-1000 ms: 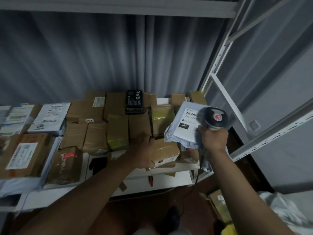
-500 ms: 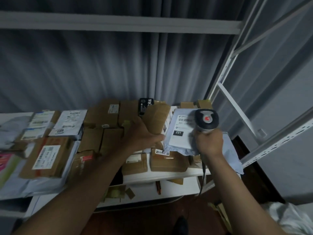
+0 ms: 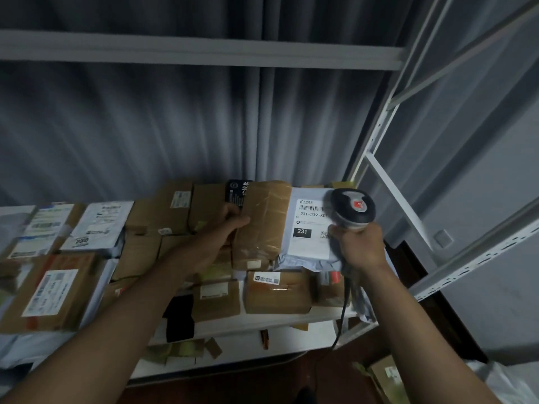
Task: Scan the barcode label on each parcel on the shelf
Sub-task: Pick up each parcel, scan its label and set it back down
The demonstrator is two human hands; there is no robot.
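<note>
The left hand (image 3: 230, 225) grips the left edge of a taped brown box (image 3: 262, 220), fingers curled round it, and holds it tilted up above the other parcels on the shelf (image 3: 262, 322). Just right of the box, touching it, lies a grey mailer (image 3: 309, 228) with a white label; its barcode, "231-239-K01" and a black "231" patch are readable. Right of the box again, the right hand (image 3: 360, 246) is wrapped round the handle of a scanner (image 3: 351, 209), whose round dark head with a red mark sits over the label's right edge. A cable (image 3: 341, 325) hangs from the scanner past the shelf's front edge.

Behind the box, at its upper left corner, a black parcel (image 3: 236, 191) with white print shows partly. Below the box, at the shelf front, sit two small brown boxes (image 3: 277, 293) with white labels. Left of the box, brown cartons fill the shelf, and further left lie white labelled mailers (image 3: 99, 225) and a large carton (image 3: 52, 293) with a long label.
</note>
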